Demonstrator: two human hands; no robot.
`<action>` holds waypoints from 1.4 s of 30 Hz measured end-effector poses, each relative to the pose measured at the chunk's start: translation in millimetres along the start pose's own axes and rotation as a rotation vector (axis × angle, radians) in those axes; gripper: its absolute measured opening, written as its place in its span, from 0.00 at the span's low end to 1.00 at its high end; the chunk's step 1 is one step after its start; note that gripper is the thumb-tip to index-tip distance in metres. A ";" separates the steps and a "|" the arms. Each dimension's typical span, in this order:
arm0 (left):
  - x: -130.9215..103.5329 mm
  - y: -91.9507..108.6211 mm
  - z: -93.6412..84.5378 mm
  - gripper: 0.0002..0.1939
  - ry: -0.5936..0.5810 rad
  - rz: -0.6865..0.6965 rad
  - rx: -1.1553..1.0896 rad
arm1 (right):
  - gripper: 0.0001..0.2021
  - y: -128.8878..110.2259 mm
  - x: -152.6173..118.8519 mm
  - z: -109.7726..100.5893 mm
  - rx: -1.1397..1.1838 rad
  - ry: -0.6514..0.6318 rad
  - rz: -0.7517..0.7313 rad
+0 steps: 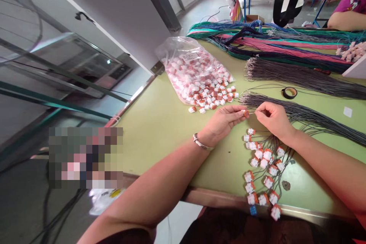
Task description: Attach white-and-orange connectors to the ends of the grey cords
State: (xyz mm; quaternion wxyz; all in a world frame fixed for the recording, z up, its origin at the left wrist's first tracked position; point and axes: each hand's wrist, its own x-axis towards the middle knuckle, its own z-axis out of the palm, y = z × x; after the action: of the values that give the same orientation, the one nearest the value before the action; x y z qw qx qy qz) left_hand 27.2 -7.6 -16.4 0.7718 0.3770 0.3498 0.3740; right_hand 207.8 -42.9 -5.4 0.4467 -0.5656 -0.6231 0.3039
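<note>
Between the thumb and fingers of my left hand [224, 121] is an orange-and-white plastic connector [246, 113]. Just to its right, my right hand [273, 119] pinches a thin wire whose bare metal end [252, 113] points at the connector; whether the tip is inside cannot be made out. Below my hands lie several connectors fitted on dark wires [267, 155], reaching down to the table's front edge. A bundle of loose dark grey wires [317, 119] passes behind my right hand. Beyond my left hand, loose connectors [213, 97] spill from a clear plastic bag [185, 59].
A roll of black tape [289, 92] stands near another grey wire bundle [291, 78]. Pink, green and blue wires [274, 44] cross the far side of the green table [154, 122]. At the far right, a person's arm [347, 20] rests by pale connectors [354, 51].
</note>
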 end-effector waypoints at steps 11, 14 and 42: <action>0.9 -1.7 0.0 0.09 -0.050 -0.014 -0.006 | 0.05 0.8 -1.7 -0.6 -0.192 0.013 -0.156; 1.0 -1.2 -0.4 0.11 -0.046 -0.025 -0.003 | 0.06 1.9 -2.2 -0.8 -0.257 0.014 -0.198; 1.0 -3.0 4.8 0.16 0.001 0.051 0.097 | 0.04 4.3 -3.1 1.8 -0.331 -0.036 -0.199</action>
State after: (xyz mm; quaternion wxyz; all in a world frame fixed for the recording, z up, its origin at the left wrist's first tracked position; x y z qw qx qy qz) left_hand 32.5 -9.6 -16.8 0.7424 0.4227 0.3583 0.3764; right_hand 208.0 -44.9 -10.7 0.3641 -0.5614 -0.7253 0.1618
